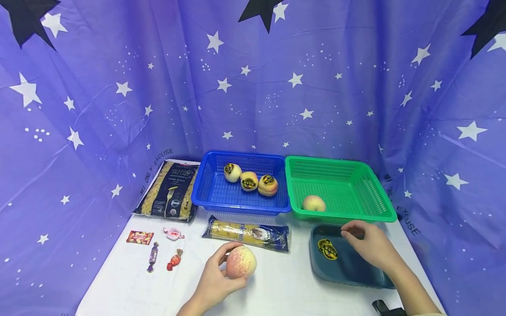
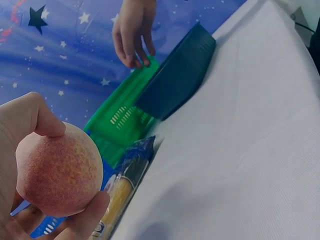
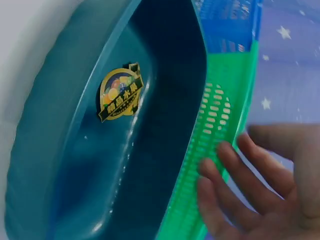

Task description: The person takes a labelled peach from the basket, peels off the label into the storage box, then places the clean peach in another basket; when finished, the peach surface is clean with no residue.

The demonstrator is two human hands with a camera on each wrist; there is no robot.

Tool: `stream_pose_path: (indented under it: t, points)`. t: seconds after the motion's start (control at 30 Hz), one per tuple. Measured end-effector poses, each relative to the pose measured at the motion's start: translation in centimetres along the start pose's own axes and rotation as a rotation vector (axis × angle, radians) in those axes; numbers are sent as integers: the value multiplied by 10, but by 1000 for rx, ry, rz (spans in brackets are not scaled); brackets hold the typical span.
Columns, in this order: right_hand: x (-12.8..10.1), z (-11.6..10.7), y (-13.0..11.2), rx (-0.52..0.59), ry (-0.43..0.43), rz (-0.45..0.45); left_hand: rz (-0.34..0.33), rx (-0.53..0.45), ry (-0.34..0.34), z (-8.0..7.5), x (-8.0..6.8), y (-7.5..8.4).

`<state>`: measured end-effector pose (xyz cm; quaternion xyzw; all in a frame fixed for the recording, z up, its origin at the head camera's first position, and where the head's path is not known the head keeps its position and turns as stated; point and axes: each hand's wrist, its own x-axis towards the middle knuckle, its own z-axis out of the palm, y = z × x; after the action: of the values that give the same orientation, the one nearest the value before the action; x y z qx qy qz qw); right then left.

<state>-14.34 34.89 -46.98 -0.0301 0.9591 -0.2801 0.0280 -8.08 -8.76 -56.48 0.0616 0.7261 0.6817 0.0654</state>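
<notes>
In my left hand (image 1: 218, 278) I grip a yellow-and-red peach (image 1: 241, 262), held in front of the long pasta packet (image 1: 249, 233). Fingers and thumb curl round the fruit in the left wrist view, and no sticker shows on it. My right hand (image 1: 369, 243) hovers over the dark teal tray (image 1: 344, 274), holding nothing, its fingers loosely bent. On the tray's floor lies a black-and-gold fruit sticker (image 3: 120, 92). Three stickered peaches (image 1: 249, 181) sit in the blue basket (image 1: 241, 210). One peach (image 1: 314, 203) without a visible sticker lies at the front of the green basket (image 1: 336, 164).
A penne bag (image 1: 170, 191) lies left of the blue basket. Several small wrapped sweets, among them a red-and-yellow packet (image 1: 140, 237) and a pink candy (image 1: 174, 233), are at the table's left. A black object (image 1: 387, 308) is at the front right. A purple star-patterned curtain (image 1: 253, 87) surrounds the table.
</notes>
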Motion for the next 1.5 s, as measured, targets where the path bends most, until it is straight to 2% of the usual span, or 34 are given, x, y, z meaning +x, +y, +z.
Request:
stream_pose_path:
  t: [0.13,0.23,0.33,0.43,0.6,0.8,0.97,1.2,1.33,1.5]
  points:
    - [-2,0,15,35,226,25,-5,-9,-1,0,-1,0]
    - [2,-4,31,84,355,72,-5,-10,-7,0,-2,0]
    - [9,-12,48,141,405,163,-4,-11,-7,2,-3,-1]
    - [17,-19,63,210,407,283,-7,-18,-8,3,-2,-1]
    - [23,-24,82,320,317,423,-8,-31,-18,7,-3,-1]
    - [31,-24,91,418,198,478,-9,-28,-12,10,-4,2]
    - [38,-26,99,518,115,483,-3,-9,-30,12,-2,4]
    - [42,-30,114,742,-93,482,-3,-9,-58,15,2,9]
    - [45,-31,119,779,-168,441,12,1,-84,19,5,13]
    - [47,-31,124,747,-192,445,78,29,-125,29,17,22]
